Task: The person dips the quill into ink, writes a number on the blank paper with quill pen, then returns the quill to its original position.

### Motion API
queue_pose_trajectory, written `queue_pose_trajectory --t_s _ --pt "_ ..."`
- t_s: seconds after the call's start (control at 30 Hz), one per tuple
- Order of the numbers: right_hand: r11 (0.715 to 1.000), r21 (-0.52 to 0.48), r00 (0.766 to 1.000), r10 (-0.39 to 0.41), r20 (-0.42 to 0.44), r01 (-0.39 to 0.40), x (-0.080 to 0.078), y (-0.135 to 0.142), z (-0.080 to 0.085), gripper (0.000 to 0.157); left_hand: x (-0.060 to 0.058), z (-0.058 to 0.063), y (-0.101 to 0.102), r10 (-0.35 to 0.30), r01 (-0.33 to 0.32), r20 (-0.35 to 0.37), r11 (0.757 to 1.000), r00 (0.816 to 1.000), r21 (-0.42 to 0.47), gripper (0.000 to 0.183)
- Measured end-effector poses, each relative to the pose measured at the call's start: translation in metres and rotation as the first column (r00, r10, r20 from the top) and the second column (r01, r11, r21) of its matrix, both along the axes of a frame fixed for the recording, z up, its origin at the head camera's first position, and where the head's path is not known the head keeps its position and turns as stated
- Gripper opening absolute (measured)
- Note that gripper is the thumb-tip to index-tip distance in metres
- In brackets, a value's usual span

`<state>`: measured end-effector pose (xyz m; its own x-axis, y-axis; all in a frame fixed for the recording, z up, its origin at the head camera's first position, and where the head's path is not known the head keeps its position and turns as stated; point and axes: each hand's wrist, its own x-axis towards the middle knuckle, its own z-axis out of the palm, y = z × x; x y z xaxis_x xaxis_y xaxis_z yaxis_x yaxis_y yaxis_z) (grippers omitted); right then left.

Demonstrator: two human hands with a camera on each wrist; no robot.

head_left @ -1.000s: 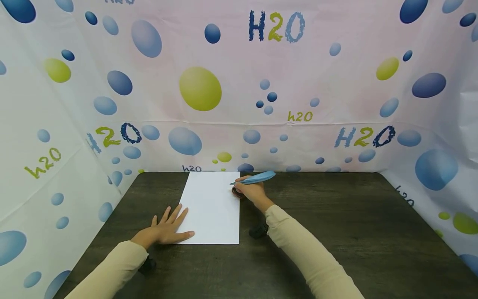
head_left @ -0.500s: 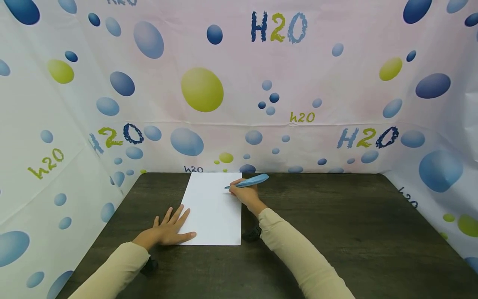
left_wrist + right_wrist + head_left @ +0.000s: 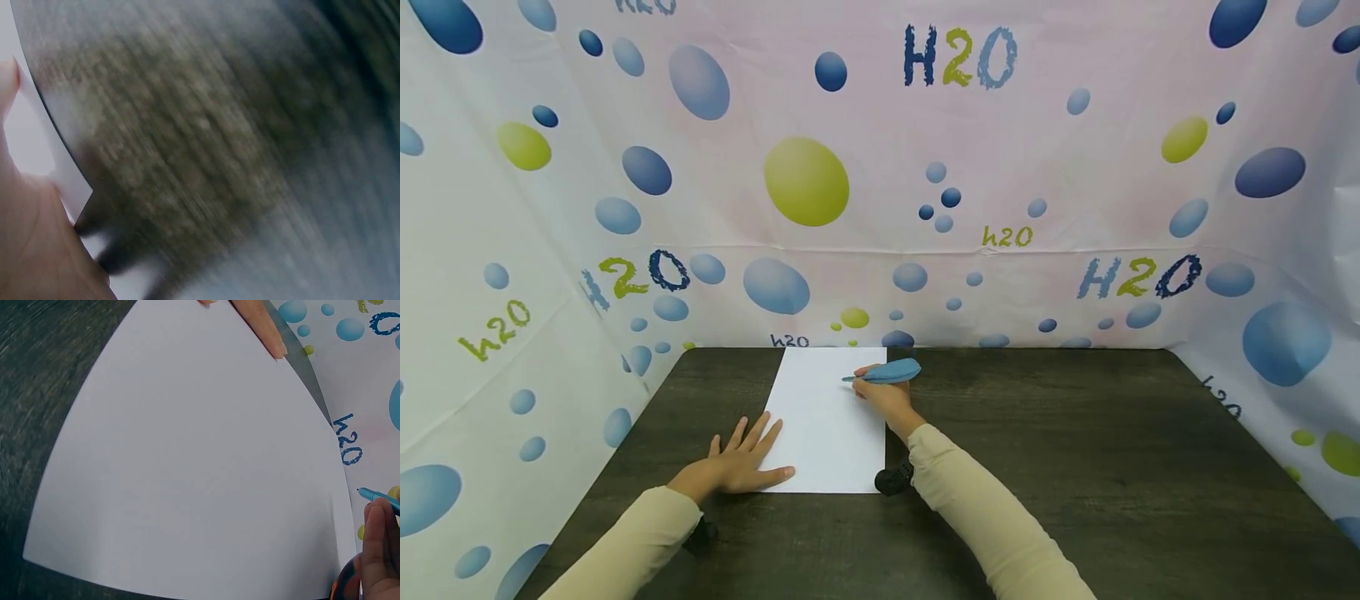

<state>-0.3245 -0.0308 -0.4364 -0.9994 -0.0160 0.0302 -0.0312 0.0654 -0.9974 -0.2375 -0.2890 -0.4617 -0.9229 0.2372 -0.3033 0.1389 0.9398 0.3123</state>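
A plain white sheet of paper (image 3: 823, 433) lies on the dark table, reaching to its far edge. My left hand (image 3: 737, 462) rests spread on the sheet's left side; its thumb and part of the palm show beside the paper (image 3: 37, 144) in the left wrist view. Near the sheet's upper right, my right hand (image 3: 883, 400) pinches a light blue feather-shaped pen (image 3: 891, 372), tip pointing left. In the right wrist view the pen's dark-tipped end (image 3: 375, 494) shows against the backdrop, seemingly off the paper. A dark and orange curved object (image 3: 347, 581) appears beside that hand, mostly cut off.
The dark wood-look table (image 3: 1060, 467) extends well to the right of the sheet. Behind and at both sides hangs a white backdrop (image 3: 880, 108) printed with blue and green dots and H2O lettering. A black wrist device (image 3: 893, 479) sits under the right wrist.
My right hand has moved left and slightly nearer over the sheet, carrying the feather pen. A dark round thing seen under that hand earlier is hidden in the head view. The left hand stays put.
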Motion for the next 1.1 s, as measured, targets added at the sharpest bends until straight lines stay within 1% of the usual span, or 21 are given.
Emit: queue_pose_trajectory --t_s 0.1,0.3,0.43,0.57,0.7,0.83,0.9,1.0,1.1 --pt "1.0 -0.003 1.0 -0.015 0.026 0.015 0.001 -0.002 0.0 0.015 0.0 0.0 0.001 0.001 -0.001 -0.002 1.0 1.0 -0.006 0.104" --pt "0.997 0.062 0.999 -0.043 0.005 0.042 0.0 -0.007 -0.005 0.012 0.001 0.0 0.002 0.009 -0.009 0.0 1.0 1.0 -0.013 0.106" --pt "0.995 0.077 0.997 -0.071 0.019 0.069 0.001 -0.01 -0.007 0.01 0.0 0.001 0.002 0.012 -0.012 0.015 1.0 1.0 -0.018 0.107" --pt "0.993 0.064 0.994 -0.098 0.055 0.094 0.002 -0.013 -0.007 0.011 0.0 0.002 0.002 0.017 -0.017 0.023 1.0 1.0 -0.015 0.106" --pt "0.992 0.032 0.988 -0.125 0.091 0.122 0.003 -0.016 -0.007 0.013 -0.001 -0.001 0.001 0.019 -0.019 0.015 1.0 1.0 -0.019 0.104" --pt "0.992 0.009 0.99 -0.125 0.07 0.125 0.005 -0.018 -0.006 0.013 -0.002 -0.003 0.0 0.019 -0.019 0.006 1.0 1.0 -0.02 0.102" --pt "0.992 0.0 0.991 -0.125 0.042 0.125 0.006 -0.019 -0.006 0.013 -0.002 -0.003 0.0 0.02 -0.02 0.006 1.0 1.0 -0.019 0.102" --pt "0.988 0.034 0.988 -0.15 0.026 0.149 0.007 -0.022 -0.006 0.013 -0.001 -0.003 0.0 0.023 -0.022 0.006 1.0 1.0 -0.016 0.103" --pt "0.983 0.064 0.984 -0.172 0.036 0.169 0.009 -0.025 -0.005 0.014 -0.002 -0.003 0.0 0.024 -0.024 0.005 1.0 1.0 -0.016 0.104"
